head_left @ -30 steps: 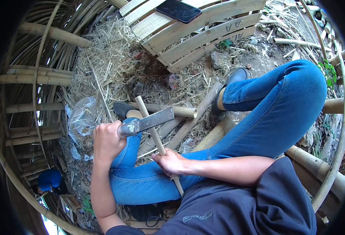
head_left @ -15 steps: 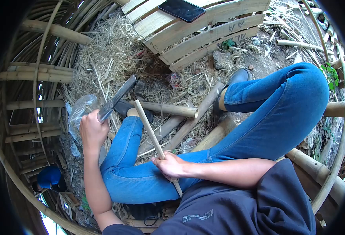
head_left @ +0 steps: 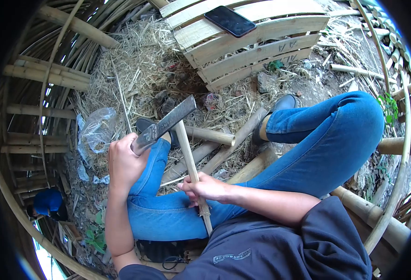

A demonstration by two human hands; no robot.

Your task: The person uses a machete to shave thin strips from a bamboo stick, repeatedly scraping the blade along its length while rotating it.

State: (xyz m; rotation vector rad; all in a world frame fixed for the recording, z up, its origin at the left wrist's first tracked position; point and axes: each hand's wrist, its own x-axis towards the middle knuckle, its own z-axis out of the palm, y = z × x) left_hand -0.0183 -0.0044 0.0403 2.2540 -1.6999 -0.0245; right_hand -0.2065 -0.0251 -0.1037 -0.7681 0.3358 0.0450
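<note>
My left hand (head_left: pixel 127 161) is closed around the handle end of a machete (head_left: pixel 168 121), whose dark blade slants up and to the right. Its edge overlaps the upper end of a bamboo strip (head_left: pixel 188 156) in this view. My right hand (head_left: pixel 206 186) grips that strip around its lower middle, fingers curled about it. Below the hand, the strip runs down across my thigh toward my shirt, with a frayed patch near its lower end.
A slatted wooden crate (head_left: pixel 257 46) stands ahead with a phone (head_left: pixel 230 21) on top. Bamboo poles (head_left: pixel 210 135) lie between my feet amid straw and shavings. A clear plastic bag (head_left: pixel 98 130) rests at the left. A person in blue (head_left: pixel 48 201) is at the lower left.
My left hand has moved right, bringing the machete blade over to the strip's top end. The strip has tilted more upright in my right hand. The whole view has shifted slightly.
</note>
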